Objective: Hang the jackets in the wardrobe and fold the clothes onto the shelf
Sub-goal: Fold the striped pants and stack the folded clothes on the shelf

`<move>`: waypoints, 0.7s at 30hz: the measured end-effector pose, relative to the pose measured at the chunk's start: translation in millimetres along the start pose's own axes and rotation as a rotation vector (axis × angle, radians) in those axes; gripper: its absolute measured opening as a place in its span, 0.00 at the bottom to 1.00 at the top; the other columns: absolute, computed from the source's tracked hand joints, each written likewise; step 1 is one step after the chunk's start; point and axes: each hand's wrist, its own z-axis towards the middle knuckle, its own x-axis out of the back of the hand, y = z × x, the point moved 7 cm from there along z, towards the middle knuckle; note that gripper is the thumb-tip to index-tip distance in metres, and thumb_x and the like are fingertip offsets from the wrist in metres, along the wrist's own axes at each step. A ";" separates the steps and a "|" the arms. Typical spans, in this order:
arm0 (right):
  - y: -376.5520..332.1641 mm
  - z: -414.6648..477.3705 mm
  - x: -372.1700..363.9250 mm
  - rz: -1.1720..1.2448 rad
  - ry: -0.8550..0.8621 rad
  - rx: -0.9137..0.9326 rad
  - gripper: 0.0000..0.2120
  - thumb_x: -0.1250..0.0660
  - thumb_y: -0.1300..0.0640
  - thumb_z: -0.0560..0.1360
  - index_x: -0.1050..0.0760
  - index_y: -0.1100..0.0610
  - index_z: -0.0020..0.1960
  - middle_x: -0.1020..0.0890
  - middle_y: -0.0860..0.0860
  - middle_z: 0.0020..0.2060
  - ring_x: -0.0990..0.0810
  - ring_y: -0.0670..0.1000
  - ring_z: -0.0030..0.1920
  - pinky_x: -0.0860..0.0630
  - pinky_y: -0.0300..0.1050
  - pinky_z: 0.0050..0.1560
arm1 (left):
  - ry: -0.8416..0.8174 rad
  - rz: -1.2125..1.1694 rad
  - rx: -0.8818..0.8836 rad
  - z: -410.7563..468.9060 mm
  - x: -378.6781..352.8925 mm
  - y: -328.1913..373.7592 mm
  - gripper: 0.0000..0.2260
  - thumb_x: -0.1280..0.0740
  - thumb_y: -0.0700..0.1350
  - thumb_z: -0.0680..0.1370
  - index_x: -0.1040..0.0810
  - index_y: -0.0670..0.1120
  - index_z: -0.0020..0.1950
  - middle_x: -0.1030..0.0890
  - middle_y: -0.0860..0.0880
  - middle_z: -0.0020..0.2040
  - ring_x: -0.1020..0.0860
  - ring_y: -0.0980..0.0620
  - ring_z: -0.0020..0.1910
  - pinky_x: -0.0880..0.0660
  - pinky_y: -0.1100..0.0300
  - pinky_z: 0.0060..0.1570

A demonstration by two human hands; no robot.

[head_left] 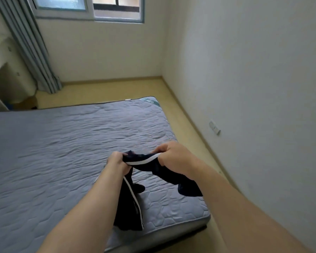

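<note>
Garment (150, 166), dark w/ white stripe, bunched between left hand (117, 162) & right hand (173, 157), both gripping; rest hangs toward mattress (53, 152).

A bare grey quilted mattress (66, 147) takes up most of the room, its far corner carrying a small teal label (150, 100). Pale yellowish floor (117, 90) runs around it, narrow along the right side and wider beyond the far end. A white wall (254, 70) stands to the right with a socket (214, 127) low on it. In the far wall a window (88, 8) with a pale blue-grey frame sits high up. A grey-blue curtain (31, 50) hangs to its left, reaching the floor. At the left edge stands white furniture (2, 59) with small handles, an open recess under it.
</note>
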 end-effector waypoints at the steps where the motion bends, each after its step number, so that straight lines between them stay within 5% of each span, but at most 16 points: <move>1: 8.1 -0.9 7.0 -0.012 0.029 -0.032 0.13 0.39 0.56 0.58 0.18 0.55 0.38 0.20 0.49 0.29 0.24 0.46 0.29 0.29 0.36 0.30 | -0.018 0.082 -0.042 -4.5 -6.5 5.3 0.10 0.48 0.30 0.80 0.27 0.36 0.49 0.25 0.41 0.52 0.27 0.48 0.57 0.29 0.53 0.62; 4: 33.7 0.9 18.5 0.060 0.059 -0.156 0.21 0.41 0.49 0.63 0.18 0.60 0.46 0.20 0.48 0.36 0.23 0.47 0.35 0.28 0.41 0.39 | -0.001 0.330 -0.232 -35.4 -20.4 27.5 0.10 0.32 0.29 0.66 0.29 0.38 0.44 0.25 0.42 0.36 0.22 0.45 0.43 0.25 0.54 0.44; 7: 60.1 1.0 11.2 0.379 0.056 -0.345 0.29 0.40 0.33 0.74 0.17 0.58 0.49 0.14 0.52 0.41 0.16 0.53 0.38 0.22 0.45 0.39 | -0.216 0.242 -0.390 -84.5 -44.5 48.8 0.10 0.40 0.28 0.70 0.26 0.36 0.49 0.22 0.42 0.28 0.21 0.46 0.26 0.24 0.60 0.26; 10: 67.6 10.0 -15.7 0.564 -0.058 -0.434 0.43 0.52 0.23 0.74 0.19 0.60 0.53 0.14 0.57 0.48 0.14 0.59 0.48 0.19 0.49 0.47 | -0.593 0.316 -0.373 -137.4 -69.8 46.0 0.16 0.31 0.38 0.66 0.23 0.34 0.53 0.21 0.36 0.41 0.19 0.41 0.35 0.20 0.52 0.37; 13: 51.9 21.7 -47.0 1.037 -0.205 -0.433 0.50 0.57 0.20 0.71 0.22 0.61 0.62 0.17 0.63 0.57 0.19 0.65 0.59 0.27 0.60 0.65 | -0.804 0.447 -0.317 -169.6 -71.1 37.8 0.22 0.24 0.48 0.66 0.20 0.35 0.54 0.19 0.34 0.51 0.19 0.38 0.48 0.21 0.49 0.52; 15: 34.3 24.3 -53.8 1.307 -0.236 -0.426 0.44 0.50 0.26 0.76 0.22 0.62 0.66 0.20 0.66 0.61 0.20 0.68 0.60 0.28 0.65 0.66 | -0.863 0.456 -0.286 -177.3 -61.7 38.8 0.25 0.23 0.52 0.69 0.21 0.34 0.55 0.20 0.35 0.53 0.20 0.39 0.53 0.23 0.50 0.56; 17: 20.5 26.6 -51.3 1.368 -0.122 -0.422 0.25 0.38 0.49 0.78 0.22 0.69 0.64 0.20 0.66 0.60 0.19 0.66 0.60 0.24 0.61 0.63 | -0.854 0.479 -0.230 -176.7 -45.5 42.9 0.22 0.25 0.54 0.70 0.17 0.36 0.51 0.17 0.38 0.49 0.18 0.41 0.49 0.21 0.52 0.52; 19: 20.1 33.5 -48.0 1.336 0.052 -0.433 0.19 0.43 0.64 0.77 0.26 0.71 0.65 0.21 0.64 0.61 0.22 0.62 0.64 0.29 0.52 0.69 | -0.801 0.520 -0.107 -168.6 -21.8 42.8 0.23 0.28 0.58 0.71 0.15 0.38 0.50 0.16 0.41 0.46 0.16 0.44 0.45 0.20 0.55 0.47; 21: 15.8 39.5 -46.1 1.354 0.140 -0.389 0.16 0.46 0.69 0.76 0.25 0.69 0.58 0.20 0.61 0.55 0.22 0.60 0.59 0.30 0.47 0.68 | -0.702 0.564 0.040 -155.5 4.2 38.9 0.28 0.31 0.63 0.73 0.16 0.38 0.52 0.16 0.40 0.48 0.16 0.42 0.47 0.20 0.54 0.47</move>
